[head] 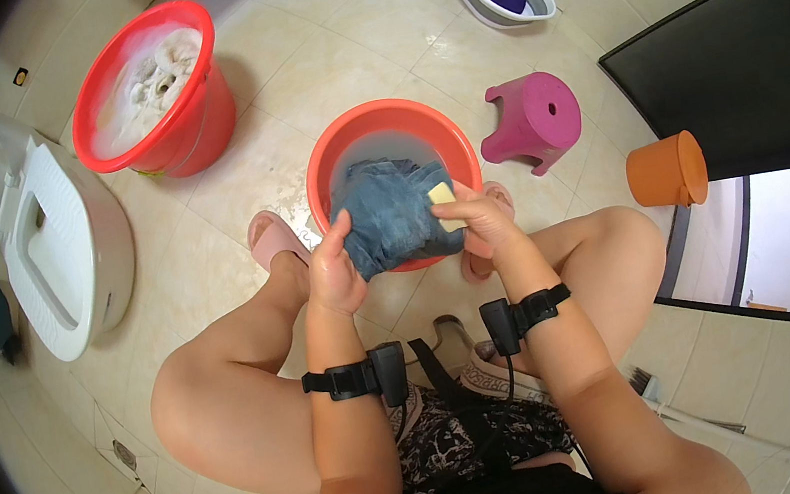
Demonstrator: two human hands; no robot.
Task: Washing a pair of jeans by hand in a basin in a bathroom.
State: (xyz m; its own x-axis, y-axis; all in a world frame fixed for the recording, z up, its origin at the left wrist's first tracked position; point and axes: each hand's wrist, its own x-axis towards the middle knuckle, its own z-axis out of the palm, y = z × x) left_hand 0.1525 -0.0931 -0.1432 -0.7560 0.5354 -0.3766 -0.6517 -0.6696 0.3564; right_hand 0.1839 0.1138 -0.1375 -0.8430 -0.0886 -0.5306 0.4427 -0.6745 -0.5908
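A wet blue denim garment (390,210) is bunched up above a red plastic basin (384,113) of cloudy water. At its left edge, my left hand (336,270) grips the cloth, thumb up and the other fingers partly hidden. My right hand (483,218) pinches a pale yellow bar of soap (444,206) against the right side of the denim. The soap rests on the cloth under my thumb. Part of the garment hangs down into the basin, and its lower folds are hidden.
A red bucket (211,98) holds whitish laundry in sudsy water. A squat toilet (83,291) stands left. To the right are a pink stool (546,112) and an orange pail (661,172). A grey-white basin (483,15) with dark blue cloth sits farther off. Water wets the floor tiles.
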